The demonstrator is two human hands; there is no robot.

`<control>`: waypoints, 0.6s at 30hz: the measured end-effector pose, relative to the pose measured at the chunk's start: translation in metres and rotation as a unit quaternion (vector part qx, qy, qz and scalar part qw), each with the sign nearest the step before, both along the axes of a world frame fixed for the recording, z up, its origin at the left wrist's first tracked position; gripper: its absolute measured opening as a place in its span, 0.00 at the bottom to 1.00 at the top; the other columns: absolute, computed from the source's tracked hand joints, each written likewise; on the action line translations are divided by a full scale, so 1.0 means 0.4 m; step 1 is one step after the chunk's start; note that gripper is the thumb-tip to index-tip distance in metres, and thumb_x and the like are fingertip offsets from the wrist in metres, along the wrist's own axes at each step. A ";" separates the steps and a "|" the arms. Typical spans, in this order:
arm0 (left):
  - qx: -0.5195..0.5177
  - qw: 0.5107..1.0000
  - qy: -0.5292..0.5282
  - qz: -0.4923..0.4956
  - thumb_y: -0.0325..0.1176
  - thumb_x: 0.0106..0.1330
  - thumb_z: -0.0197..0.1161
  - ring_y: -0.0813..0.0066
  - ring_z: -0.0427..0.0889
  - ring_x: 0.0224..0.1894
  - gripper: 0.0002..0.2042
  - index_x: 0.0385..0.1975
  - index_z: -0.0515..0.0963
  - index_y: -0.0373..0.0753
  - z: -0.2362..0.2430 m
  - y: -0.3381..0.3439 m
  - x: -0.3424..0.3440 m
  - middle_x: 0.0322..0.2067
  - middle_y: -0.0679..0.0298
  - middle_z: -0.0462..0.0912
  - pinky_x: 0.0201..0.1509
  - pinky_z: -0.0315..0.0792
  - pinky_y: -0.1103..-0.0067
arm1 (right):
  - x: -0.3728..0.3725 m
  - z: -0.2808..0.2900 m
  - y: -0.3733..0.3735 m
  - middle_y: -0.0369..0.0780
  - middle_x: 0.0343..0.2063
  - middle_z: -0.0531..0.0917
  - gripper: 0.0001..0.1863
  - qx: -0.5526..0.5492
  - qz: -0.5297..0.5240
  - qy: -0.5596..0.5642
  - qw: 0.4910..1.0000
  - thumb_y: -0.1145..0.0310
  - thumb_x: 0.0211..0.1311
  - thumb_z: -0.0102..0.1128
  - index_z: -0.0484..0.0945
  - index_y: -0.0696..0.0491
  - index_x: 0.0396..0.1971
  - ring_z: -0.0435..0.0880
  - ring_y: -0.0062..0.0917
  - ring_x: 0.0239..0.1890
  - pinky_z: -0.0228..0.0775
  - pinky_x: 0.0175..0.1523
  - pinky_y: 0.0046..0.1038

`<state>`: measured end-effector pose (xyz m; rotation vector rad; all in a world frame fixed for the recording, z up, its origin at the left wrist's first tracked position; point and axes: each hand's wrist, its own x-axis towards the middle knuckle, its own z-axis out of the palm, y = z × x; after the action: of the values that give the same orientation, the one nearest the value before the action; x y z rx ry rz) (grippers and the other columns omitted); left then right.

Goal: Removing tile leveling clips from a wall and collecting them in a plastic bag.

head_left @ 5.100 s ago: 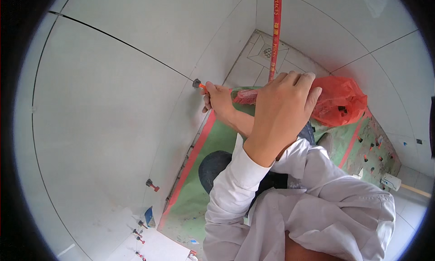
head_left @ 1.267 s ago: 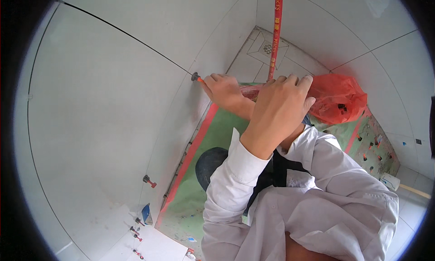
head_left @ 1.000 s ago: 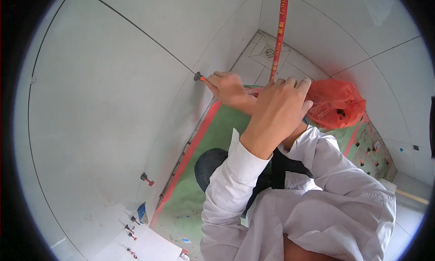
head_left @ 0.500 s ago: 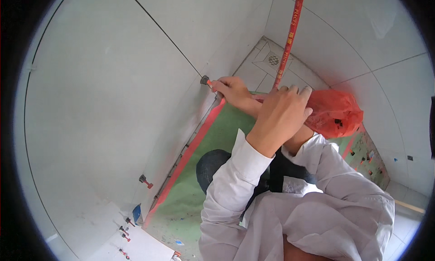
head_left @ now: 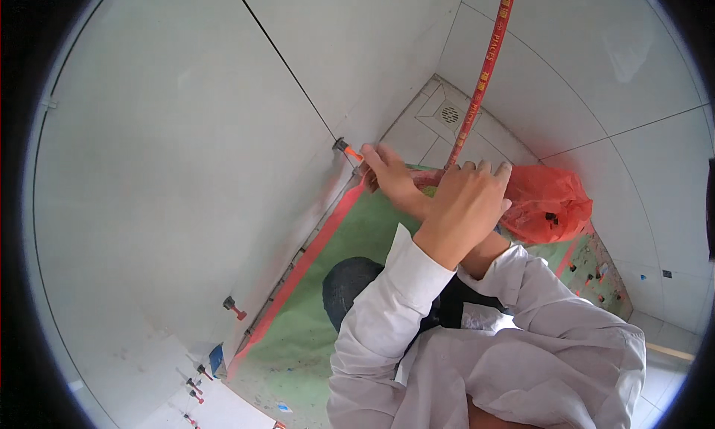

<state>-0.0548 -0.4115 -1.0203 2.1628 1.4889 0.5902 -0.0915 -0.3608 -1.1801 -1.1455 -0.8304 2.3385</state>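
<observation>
My right forearm crosses under my left wrist. My right hand [head_left: 390, 179] has its thumb and fingers closed at the orange end of a tile leveler [head_left: 344, 149], whose black cap lies against the grey wall tile at a joint. My left hand [head_left: 465, 209] is back up, nearer to me. Its thumb and index finger stand apart, and the other fingers bend away with their tips hidden. Close by its fingers is the lower end of a red printed pole [head_left: 484, 71]. A red plastic bag [head_left: 547, 194] with black pieces showing lies just right of it.
More tile levelers, one at mid-wall [head_left: 234, 307], stick out lower left. Green sheeting with a pink edge [head_left: 313, 259] covers the floor along the wall. A floor drain [head_left: 449, 115] sits in the corner. My dark-trousered knee [head_left: 350, 287] is beside the wall.
The view has shifted slightly, so the scene sits a little lower. My right hand has shifted a little along the leveler, and more of its orange end shows. My left hand keeps its pose.
</observation>
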 end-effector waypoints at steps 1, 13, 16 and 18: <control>-0.001 1.000 -0.002 0.001 0.42 0.71 0.73 0.47 0.91 0.48 0.27 0.66 0.78 0.36 0.005 0.001 0.002 0.46 0.49 0.89 0.52 0.85 0.59 | 0.004 0.006 -0.015 0.34 0.26 0.79 0.14 0.283 -0.034 -0.116 0.951 0.54 0.80 0.63 0.81 0.50 0.42 0.82 0.27 0.28 0.75 0.35 0.36; 0.003 1.000 -0.008 -0.018 0.41 0.71 0.73 0.45 0.91 0.47 0.27 0.66 0.78 0.36 -0.005 0.008 0.016 0.44 0.48 0.89 0.52 0.85 0.58 | -0.002 0.000 0.040 0.39 0.26 0.77 0.10 0.813 -0.079 -0.262 0.514 0.65 0.65 0.75 0.82 0.50 0.29 0.83 0.39 0.29 0.75 0.33 0.41; 0.006 1.000 -0.001 -0.010 0.41 0.71 0.73 0.46 0.92 0.46 0.26 0.65 0.79 0.36 -0.014 0.010 0.012 0.44 0.48 0.90 0.52 0.85 0.58 | -0.004 -0.002 0.039 0.39 0.25 0.77 0.09 0.806 -0.090 -0.242 0.532 0.66 0.65 0.75 0.82 0.50 0.30 0.82 0.39 0.28 0.74 0.33 0.42; 0.002 1.000 -0.011 -0.010 0.41 0.71 0.73 0.46 0.92 0.46 0.26 0.65 0.79 0.36 -0.015 0.010 0.006 0.45 0.49 0.90 0.51 0.85 0.59 | -0.006 -0.018 0.022 0.39 0.25 0.77 0.09 0.790 -0.095 -0.234 0.558 0.66 0.66 0.74 0.82 0.50 0.30 0.82 0.40 0.28 0.74 0.33 0.43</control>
<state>-0.0523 -0.4075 -1.0264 2.1655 1.4546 0.6087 -0.0939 -0.3519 -1.1872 -0.7259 -2.0709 0.2908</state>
